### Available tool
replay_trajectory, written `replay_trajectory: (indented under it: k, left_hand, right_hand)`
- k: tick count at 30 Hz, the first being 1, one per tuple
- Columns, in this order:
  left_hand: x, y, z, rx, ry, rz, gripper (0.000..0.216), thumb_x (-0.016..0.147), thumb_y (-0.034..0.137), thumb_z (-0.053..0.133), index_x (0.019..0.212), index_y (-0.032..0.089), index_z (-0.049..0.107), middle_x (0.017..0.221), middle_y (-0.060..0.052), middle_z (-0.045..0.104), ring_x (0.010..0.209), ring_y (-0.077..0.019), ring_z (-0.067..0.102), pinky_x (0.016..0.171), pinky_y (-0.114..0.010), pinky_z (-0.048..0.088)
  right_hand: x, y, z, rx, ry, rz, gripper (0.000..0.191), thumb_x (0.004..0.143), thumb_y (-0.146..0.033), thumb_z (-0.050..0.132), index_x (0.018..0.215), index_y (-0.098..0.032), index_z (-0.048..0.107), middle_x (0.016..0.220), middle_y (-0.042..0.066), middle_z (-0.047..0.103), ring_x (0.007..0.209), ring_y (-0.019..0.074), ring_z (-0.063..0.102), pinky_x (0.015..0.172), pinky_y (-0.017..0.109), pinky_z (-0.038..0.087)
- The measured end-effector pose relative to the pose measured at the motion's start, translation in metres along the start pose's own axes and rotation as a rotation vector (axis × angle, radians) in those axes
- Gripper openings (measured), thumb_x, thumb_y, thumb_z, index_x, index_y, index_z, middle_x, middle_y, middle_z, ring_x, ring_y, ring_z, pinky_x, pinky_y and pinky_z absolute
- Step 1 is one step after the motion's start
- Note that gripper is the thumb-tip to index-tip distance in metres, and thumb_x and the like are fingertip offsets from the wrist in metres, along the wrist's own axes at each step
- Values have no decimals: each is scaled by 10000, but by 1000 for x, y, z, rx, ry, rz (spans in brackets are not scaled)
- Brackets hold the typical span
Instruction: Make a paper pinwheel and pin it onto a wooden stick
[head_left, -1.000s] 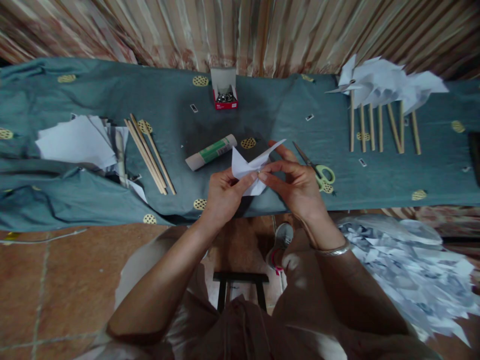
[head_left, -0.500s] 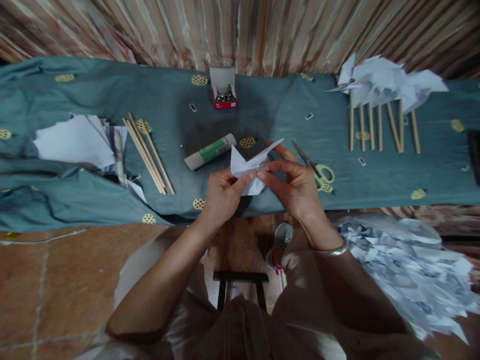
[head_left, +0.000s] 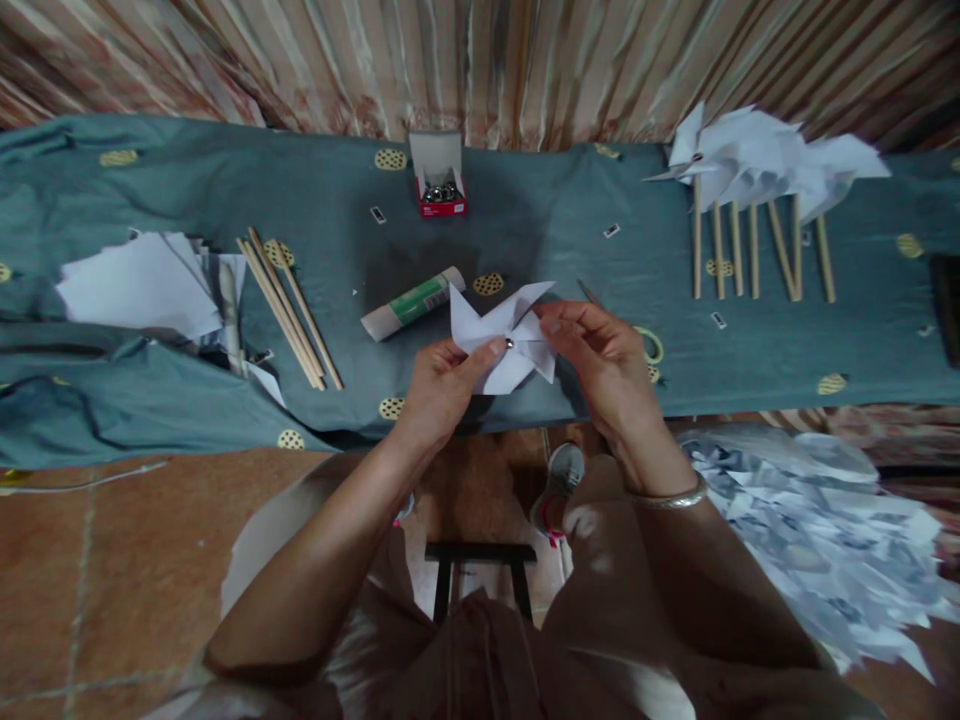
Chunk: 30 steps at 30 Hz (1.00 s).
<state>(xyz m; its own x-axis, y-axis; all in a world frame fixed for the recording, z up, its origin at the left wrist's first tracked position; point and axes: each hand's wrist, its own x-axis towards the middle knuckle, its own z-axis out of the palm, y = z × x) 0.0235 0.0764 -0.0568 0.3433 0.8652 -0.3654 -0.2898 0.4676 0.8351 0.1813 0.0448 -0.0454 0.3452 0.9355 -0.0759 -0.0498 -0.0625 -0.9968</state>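
Observation:
A white folded paper pinwheel [head_left: 504, 335] with a small metal pin at its centre is held over the near edge of the blue-green cloth [head_left: 187, 180]. My left hand [head_left: 439, 385] grips it from below, thumb pressed beside the pin. My right hand [head_left: 607, 355] pinches its right flap between thumb and fingers. A glue stick [head_left: 412, 302] lies just left of the paper. Green-handled scissors [head_left: 646, 342] lie partly hidden behind my right hand.
Wooden sticks [head_left: 289, 310] and a pile of white paper [head_left: 139, 285] lie at left. A red box of pins [head_left: 441, 190] stands at the back. Finished pinwheels on sticks [head_left: 757, 210] lie at right. Paper scraps [head_left: 817, 540] cover the floor at right; a black stool [head_left: 480, 570] stands between my knees.
The pinwheel's folded points have come together at the centre, with the pin now showing. My right hand moved slightly up and onto the right flap, covering more of the scissors.

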Motion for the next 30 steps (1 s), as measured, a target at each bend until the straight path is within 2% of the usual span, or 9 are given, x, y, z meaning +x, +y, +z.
replay_trajectory:
  k: [3, 6, 14, 23, 30]
  left_hand:
    - [-1, -1, 1, 13, -42, -1, 373, 607, 450, 904, 776, 138, 789, 706, -22, 743, 617, -115, 611, 631, -235, 484]
    - [-1, -3, 0, 43, -54, 22, 382, 616, 466, 901, 784, 141, 796, 725, -25, 750, 629, -118, 615, 638, -236, 486]
    - [-2, -1, 0, 118, -22, 61, 388, 619, 488, 898, 783, 149, 804, 724, -15, 748, 631, -116, 608, 632, -230, 483]
    - [1, -5, -2, 112, -24, 87, 381, 623, 488, 897, 763, 148, 798, 699, -15, 740, 605, -112, 596, 602, -228, 477]
    - [3, -5, 0, 40, -51, 134, 385, 616, 449, 916, 832, 162, 778, 760, -20, 755, 699, -147, 659, 696, -263, 525]
  right_hand:
    - [-2, -1, 5, 130, -85, 186, 313, 624, -452, 897, 804, -226, 776, 802, -10, 768, 697, 144, 661, 681, 286, 543]
    - [-5, -3, 7, 171, -126, 271, 306, 566, -409, 930, 747, -221, 771, 723, -25, 741, 643, 127, 619, 643, 274, 509]
    - [-5, 1, 10, 233, -111, 285, 309, 530, -383, 942, 708, -214, 755, 693, -37, 715, 616, 106, 574, 624, 261, 474]
    - [-5, 1, 13, 276, -94, 309, 322, 494, -381, 953, 697, -229, 755, 690, -35, 726, 645, 128, 617, 657, 274, 512]
    - [-5, 2, 15, 254, -54, 307, 311, 497, -375, 957, 669, -229, 743, 687, -33, 729, 612, 125, 613, 635, 275, 523]
